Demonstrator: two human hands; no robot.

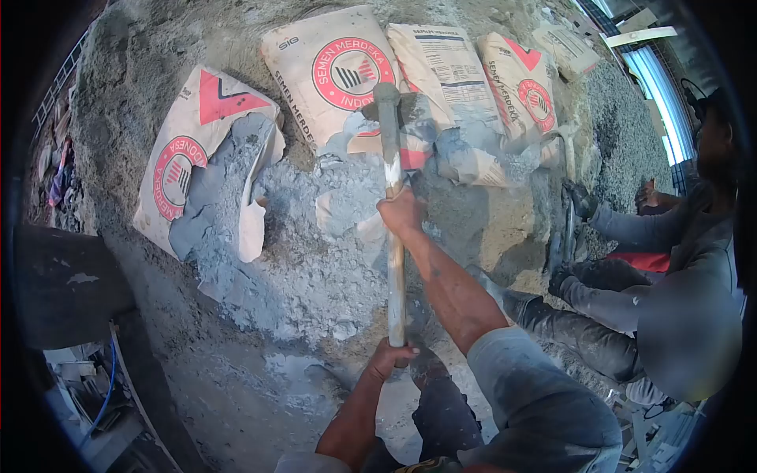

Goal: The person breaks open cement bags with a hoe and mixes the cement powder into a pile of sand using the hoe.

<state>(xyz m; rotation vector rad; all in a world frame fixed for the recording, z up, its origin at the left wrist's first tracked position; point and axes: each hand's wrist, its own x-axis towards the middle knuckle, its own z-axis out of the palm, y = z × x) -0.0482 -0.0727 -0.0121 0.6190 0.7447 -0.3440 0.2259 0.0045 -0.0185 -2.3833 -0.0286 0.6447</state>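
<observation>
My right hand point(402, 213) is wrapped round the middle of a long wooden handle point(396, 284). Near the handle's lower end, my left hand point(390, 359) is closed on it too. The handle points away from me, with its dark metal head point(386, 94) over the large cement bag point(303, 55). Beside that bag lie another printed bag point(441, 71) and a smaller one point(512, 87). A torn bag point(162, 177) at the left spills grey powder point(292, 252) over the ground.
At the right, a co-worker point(702, 236) with dark gloves point(582, 201) holds a tool. More people's limbs show beside them. A dark sheet point(71, 284) stands at the left edge, near a blue hose point(106, 394). Sand mounds surround the bags.
</observation>
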